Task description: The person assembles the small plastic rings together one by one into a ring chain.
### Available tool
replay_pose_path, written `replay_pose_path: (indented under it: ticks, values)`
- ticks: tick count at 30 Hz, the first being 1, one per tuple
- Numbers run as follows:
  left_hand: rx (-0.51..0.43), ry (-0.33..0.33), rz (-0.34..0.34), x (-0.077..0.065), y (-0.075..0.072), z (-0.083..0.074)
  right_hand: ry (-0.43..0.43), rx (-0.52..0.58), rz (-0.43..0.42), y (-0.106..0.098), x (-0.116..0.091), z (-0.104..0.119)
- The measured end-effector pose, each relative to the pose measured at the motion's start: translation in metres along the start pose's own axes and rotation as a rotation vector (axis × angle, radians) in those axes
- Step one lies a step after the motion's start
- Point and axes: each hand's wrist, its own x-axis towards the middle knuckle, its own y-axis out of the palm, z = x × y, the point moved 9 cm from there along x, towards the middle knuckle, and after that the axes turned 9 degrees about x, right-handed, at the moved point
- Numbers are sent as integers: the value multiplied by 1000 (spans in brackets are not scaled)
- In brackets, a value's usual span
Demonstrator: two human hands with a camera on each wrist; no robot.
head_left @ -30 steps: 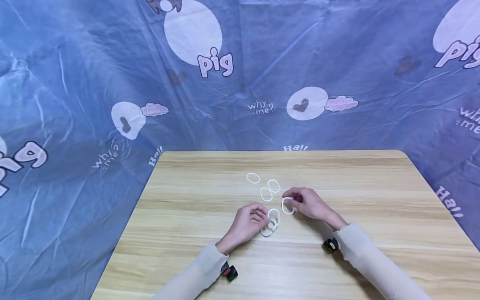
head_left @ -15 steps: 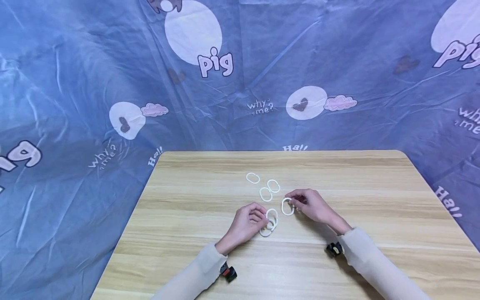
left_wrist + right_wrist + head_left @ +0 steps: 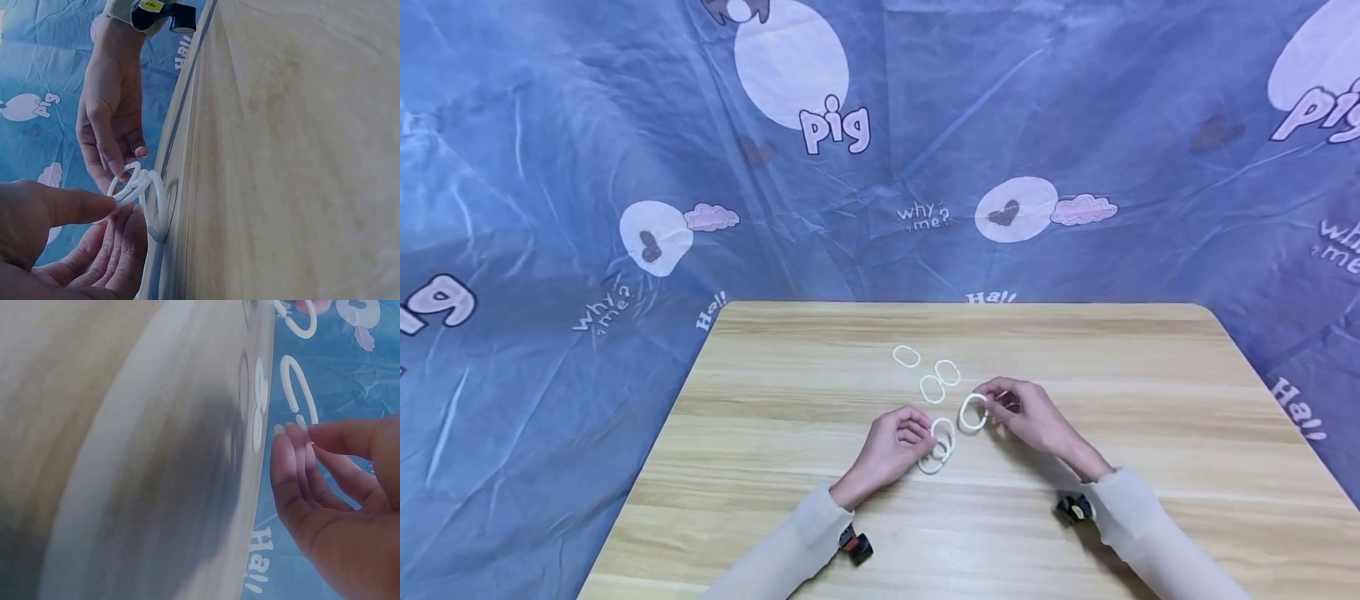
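My left hand point(image 3: 891, 446) pinches a white oval plastic curtain ring point(image 3: 953, 435) between thumb and fingertips. Linked to it, a second curtain ring point(image 3: 931, 472) hangs lower; in the left wrist view the pair point(image 3: 162, 203) overlaps beside the fingertips. Just to the right, my right hand point(image 3: 1028, 414) holds another curtain ring point(image 3: 962, 414) by its right side with thumb and fingers. A small gap in this ring point(image 3: 304, 386) shows near the fingertips in the right wrist view. The held rings are close together but apart.
Three more white oval rings lie flat beyond the hands: one farthest back point(image 3: 905, 347), one at the right point(image 3: 958, 377) and one nearer point(image 3: 921, 388). The wooden table point(image 3: 760, 400) ends at a blue printed cloth point(image 3: 880, 150) behind.
The right hand has shifted slightly right and its ring has turned a little, with more of it showing. The left hand and its linked rings have barely moved, drifting slightly left.
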Motion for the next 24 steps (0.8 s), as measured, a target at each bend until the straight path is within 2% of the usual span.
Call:
replay_pose_path:
  ticks: [13, 20, 24]
  values:
    - [8, -9, 21, 8, -9, 0, -8, 39, -29, 5, 1, 6]
    - [-30, -6, 33, 8, -20, -22, -25, 64, -35, 11, 7, 9]
    - [-35, -4, 37, 7, -22, -27, -31, 85, -35, 14, 8, 11]
